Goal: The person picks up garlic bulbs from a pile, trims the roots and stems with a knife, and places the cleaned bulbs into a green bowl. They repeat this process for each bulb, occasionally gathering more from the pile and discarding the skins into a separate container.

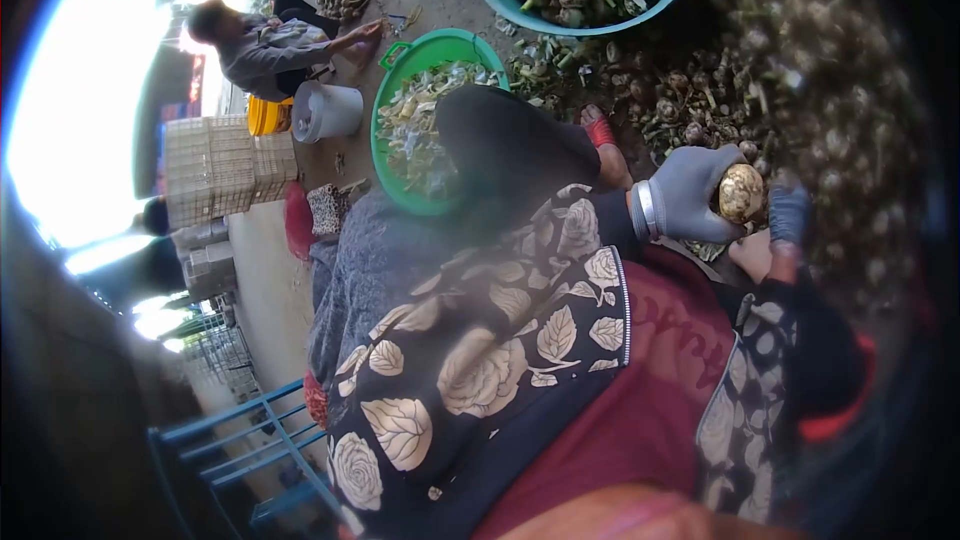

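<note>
My left hand (pixel 692 196), in a grey glove with a white band at the wrist, grips a round, pale brown-speckled bulb (pixel 741 193). Just right of the bulb is my right hand (pixel 788 213), also gloved and blurred, its fingers curled together; whatever it may hold is hidden. Beneath and beyond both hands lies a heap of similar bulbs (pixel 700 105), smeared toward the right. A bare foot (pixel 752 254) shows below the bulb, and another with a red strap (pixel 600 130) rests above my left wrist.
A green basin (pixel 381 145) holds pale peelings. A teal tub (pixel 590 32) of bulbs stands at the top. Another person (pixel 262 52) sits at upper left near white (pixel 335 112) and yellow (pixel 262 116) buckets. Stacked crates (pixel 215 165) and a blue metal frame (pixel 265 402) are at left.
</note>
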`<state>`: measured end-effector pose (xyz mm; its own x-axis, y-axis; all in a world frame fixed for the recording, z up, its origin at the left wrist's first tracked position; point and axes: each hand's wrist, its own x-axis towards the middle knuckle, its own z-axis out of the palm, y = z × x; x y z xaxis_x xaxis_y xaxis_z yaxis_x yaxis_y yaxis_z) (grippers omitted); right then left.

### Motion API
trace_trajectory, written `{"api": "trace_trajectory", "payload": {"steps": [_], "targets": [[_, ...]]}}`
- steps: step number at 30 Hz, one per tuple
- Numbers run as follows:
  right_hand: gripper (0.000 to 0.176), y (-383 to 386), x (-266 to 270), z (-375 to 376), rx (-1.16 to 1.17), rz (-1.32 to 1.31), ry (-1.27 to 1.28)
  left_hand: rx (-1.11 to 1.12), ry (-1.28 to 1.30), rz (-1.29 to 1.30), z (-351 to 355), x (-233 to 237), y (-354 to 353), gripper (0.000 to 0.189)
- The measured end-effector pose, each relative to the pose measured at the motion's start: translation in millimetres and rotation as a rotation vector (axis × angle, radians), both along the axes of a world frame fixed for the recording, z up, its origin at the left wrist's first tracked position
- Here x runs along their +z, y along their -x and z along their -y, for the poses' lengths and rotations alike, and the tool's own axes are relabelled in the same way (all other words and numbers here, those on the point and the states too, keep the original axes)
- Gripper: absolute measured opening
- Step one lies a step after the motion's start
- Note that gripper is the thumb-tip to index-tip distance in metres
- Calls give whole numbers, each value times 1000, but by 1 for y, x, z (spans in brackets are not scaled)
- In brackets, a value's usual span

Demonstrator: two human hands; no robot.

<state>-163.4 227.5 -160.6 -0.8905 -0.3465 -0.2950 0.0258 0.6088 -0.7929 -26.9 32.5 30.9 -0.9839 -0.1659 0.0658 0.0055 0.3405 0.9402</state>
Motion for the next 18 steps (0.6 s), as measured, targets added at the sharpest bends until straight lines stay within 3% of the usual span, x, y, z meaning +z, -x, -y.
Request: {"api": "trace_trajectory", "payload": {"steps": [1, 2, 4, 5, 8, 9, 12, 13, 16, 18], "targets": [[28, 9, 6, -6, -46, 84, 121, 20, -87, 44, 12, -6, -2, 52], [29, 5, 22, -3, 6, -1, 65, 6, -198, 91, 14, -14, -2, 53], [31, -12, 57, 8, -30, -75, -52, 40, -677, 92, 23, -35, 0, 66], [32, -24, 80, 14, -88, -50, -101, 4, -706, 76, 27, -33, 2, 70], [40, -25, 77, 15, -172, 148, 58, -2, -793, 46, 29, -40, 3, 81], [40, -27, 86, 20, -195, 115, 76, -34, -762, 51, 32, -40, 3, 68], [39, -29, 98, 20, -163, -79, 141, 30, -635, 129, 32, -37, 13, 52], [39, -30, 93, 18, -97, -212, 169, 41, -325, 146, 30, -37, 17, 39], [36, -29, 112, 16, 131, -317, 21, -223, 659, -168, 34, -47, 33, 37], [32, -26, 117, 27, 139, -266, -48, -488, 827, -255, 30, -52, 38, 31]]}}
